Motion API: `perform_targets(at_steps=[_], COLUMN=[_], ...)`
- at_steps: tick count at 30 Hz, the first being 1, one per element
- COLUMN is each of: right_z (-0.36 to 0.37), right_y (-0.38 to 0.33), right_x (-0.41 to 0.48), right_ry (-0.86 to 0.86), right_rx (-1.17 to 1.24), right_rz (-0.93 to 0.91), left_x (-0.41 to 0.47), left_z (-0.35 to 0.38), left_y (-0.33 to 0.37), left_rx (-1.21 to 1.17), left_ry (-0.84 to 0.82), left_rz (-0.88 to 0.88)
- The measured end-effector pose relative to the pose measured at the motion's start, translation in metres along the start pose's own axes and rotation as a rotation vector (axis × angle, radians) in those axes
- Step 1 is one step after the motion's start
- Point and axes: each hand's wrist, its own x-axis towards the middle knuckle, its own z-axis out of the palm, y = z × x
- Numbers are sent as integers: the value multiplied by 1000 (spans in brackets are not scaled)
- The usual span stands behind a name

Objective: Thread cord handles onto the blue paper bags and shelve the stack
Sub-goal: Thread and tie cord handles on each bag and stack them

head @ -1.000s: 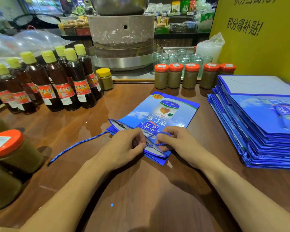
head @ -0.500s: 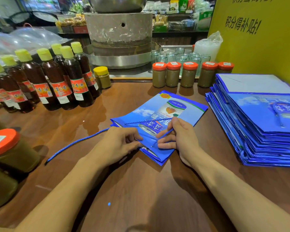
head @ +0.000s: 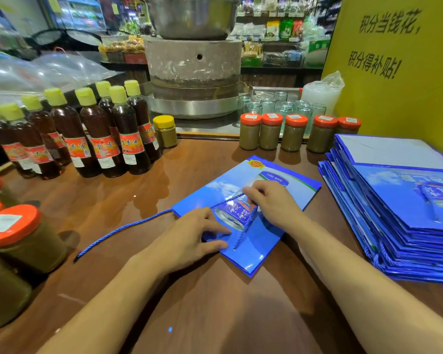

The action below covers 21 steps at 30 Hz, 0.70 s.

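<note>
Blue, glossy, flat on the brown wooden table (head: 215, 315): one paper bag (head: 262, 247), at centre, just ahead of both forearms. Long axis on a diagonal, near-left to far-right. Mouth edge toward the person and a little left, bottom edge away toward the row of orange-lidded jars (head: 271, 131). Printed can on the face upside down from this side, along the same diagonal.

Blue twisted cord (head: 138, 222) with its free end loose on the table well to the left. From there up to the bag's left corner, across the face to the right hand, and doubled back down to a spot near the mouth edge. Whether through a hole there, cannot tell.

Right hand (head: 271, 208) over the middle of the bag, thumb and forefinger pinched narrow on the cord, other fingers curled. Left hand (head: 187, 238) palm-down by the mouth edge, fingers (head: 216, 229) straight and slightly spread, pressed on the paper, gripping nothing.

Stack of blue bags (head: 399, 221) to the right, apart from the single bag, cord handles visible on it. Dark yellow-capped bottles (head: 100, 139) at far left, stone mill (head: 192, 62) behind.
</note>
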Motion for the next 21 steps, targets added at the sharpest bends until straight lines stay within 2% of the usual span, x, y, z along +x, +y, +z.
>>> perform_targets(at_steps=[6,13,17,21], right_z=[13,13,17,18], right_y=[12,16,11,-3], right_x=[-1,2,3,-10], right_ry=[64,82,119,203], right_rx=[194,207,53,-261], right_rz=[48,149,169,78], left_x=[3,6,3,0], left_z=[4,4,2,-6], left_y=[0,-1,3,6], left_rx=[-43,-71,-60,-98], left_ry=[-40,-52,-43,42], left_rz=[-36,-71,-64,-33])
